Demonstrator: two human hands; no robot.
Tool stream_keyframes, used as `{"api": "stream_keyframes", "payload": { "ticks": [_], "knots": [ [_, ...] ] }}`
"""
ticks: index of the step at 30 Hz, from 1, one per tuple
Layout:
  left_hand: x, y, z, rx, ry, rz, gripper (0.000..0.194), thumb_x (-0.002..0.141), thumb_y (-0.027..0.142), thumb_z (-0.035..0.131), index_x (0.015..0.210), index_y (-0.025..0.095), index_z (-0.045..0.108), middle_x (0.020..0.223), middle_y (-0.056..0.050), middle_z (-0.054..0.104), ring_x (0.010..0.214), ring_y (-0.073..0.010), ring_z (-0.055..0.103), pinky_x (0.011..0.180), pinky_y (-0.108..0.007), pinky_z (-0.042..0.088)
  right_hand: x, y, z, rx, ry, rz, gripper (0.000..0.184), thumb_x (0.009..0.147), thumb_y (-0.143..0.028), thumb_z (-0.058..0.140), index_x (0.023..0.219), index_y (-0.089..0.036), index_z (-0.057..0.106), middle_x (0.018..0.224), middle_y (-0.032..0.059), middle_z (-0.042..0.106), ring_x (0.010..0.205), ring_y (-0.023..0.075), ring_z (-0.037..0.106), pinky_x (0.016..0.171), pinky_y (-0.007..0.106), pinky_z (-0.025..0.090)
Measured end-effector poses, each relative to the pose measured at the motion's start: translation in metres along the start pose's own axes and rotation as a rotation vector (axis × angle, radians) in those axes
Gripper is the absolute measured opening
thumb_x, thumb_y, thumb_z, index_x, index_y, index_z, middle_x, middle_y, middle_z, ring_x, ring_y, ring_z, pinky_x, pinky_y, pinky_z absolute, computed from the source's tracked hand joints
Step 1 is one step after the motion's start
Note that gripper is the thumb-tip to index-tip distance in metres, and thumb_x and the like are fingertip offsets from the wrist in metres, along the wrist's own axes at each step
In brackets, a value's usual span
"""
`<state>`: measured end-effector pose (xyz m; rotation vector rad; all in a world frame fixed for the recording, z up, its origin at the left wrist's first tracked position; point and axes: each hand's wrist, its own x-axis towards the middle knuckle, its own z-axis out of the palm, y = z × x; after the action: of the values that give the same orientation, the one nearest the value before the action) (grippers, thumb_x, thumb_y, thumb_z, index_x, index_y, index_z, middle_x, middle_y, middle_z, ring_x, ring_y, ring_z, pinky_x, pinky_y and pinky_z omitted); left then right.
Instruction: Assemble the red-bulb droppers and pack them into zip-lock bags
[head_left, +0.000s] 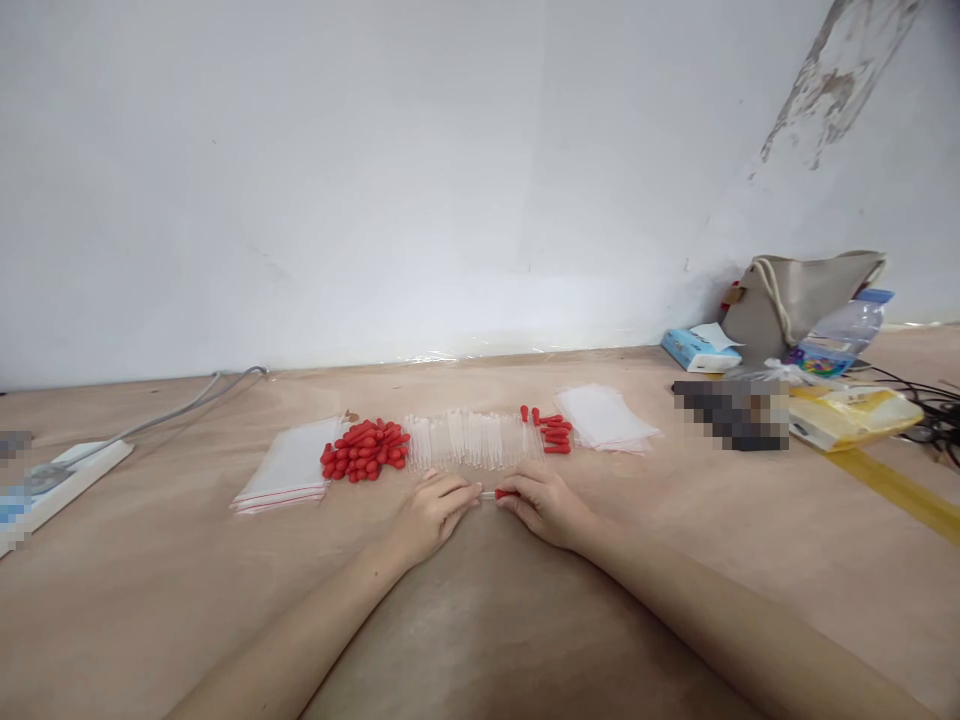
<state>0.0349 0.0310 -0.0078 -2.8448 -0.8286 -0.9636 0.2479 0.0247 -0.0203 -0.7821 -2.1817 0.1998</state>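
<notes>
Between my fingertips, close to the table's near side, a thin clear dropper tube (488, 494) meets a red rubber bulb (505, 493). My left hand (435, 512) pinches the tube, and my right hand (547, 507) is closed on the bulb. How far the tube sits inside the bulb is hidden by the fingers. Just beyond my hands lies a row of clear dropper tubes (459, 440). A heap of loose red bulbs (364, 452) is at the row's left end. At its right end, several red bulbs (556, 437) lie apart, some seemingly fitted on tubes.
Stacks of clear plastic bags lie left (289, 462) and right (606, 418). A power strip (71, 495) with a grey cable is at far left. Tissue packs (697, 350), a grey bag (799, 300), a plastic bottle (844, 335) and black cables (937, 410) crowd the right.
</notes>
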Motion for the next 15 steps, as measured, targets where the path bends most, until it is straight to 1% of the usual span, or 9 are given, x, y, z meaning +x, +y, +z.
{"api": "stream_keyframes", "payload": {
  "ticks": [4,8,12,15],
  "knots": [
    [-0.0009,0.0015,0.0009,0.004,-0.007,0.022,0.021,0.088,0.021,0.041,0.100,0.018,0.058,0.079,-0.005,0.064,0.074,-0.0146,0.057,0.069,-0.029,0.042,0.0003,-0.0006,-0.0009,-0.033,-0.017,-0.049,0.013,0.083,-0.020,0.046,0.089,-0.018,0.058,0.079,0.0070,0.060,0.075,0.0159,0.054,0.068,0.029,0.046],
    [-0.0025,0.0040,0.0025,0.028,-0.034,0.004,0.021,0.088,0.021,0.041,0.102,0.017,0.057,0.079,-0.005,0.062,0.073,-0.0147,0.056,0.069,-0.030,0.042,0.0016,-0.0032,-0.0024,-0.071,-0.031,-0.086,0.014,0.084,-0.020,0.045,0.091,-0.018,0.057,0.080,0.0074,0.059,0.076,0.0165,0.053,0.069,0.030,0.045],
    [-0.0028,0.0057,0.0037,0.053,-0.058,-0.005,0.024,0.089,0.021,0.037,0.101,0.017,0.058,0.078,-0.005,0.062,0.072,-0.0152,0.057,0.069,-0.030,0.043,0.0033,-0.0031,0.0013,-0.097,-0.055,-0.124,0.014,0.084,-0.021,0.044,0.090,-0.018,0.056,0.077,0.0066,0.059,0.074,0.0168,0.053,0.069,0.031,0.045],
    [-0.0020,0.0062,0.0035,0.050,-0.072,-0.019,0.024,0.089,0.021,0.038,0.098,0.016,0.059,0.077,-0.006,0.061,0.071,-0.0156,0.056,0.069,-0.030,0.043,0.0051,-0.0017,0.0043,-0.104,-0.053,-0.131,0.013,0.084,-0.021,0.044,0.087,-0.018,0.057,0.075,0.0063,0.058,0.072,0.0165,0.052,0.067,0.030,0.044]
  ]
}}
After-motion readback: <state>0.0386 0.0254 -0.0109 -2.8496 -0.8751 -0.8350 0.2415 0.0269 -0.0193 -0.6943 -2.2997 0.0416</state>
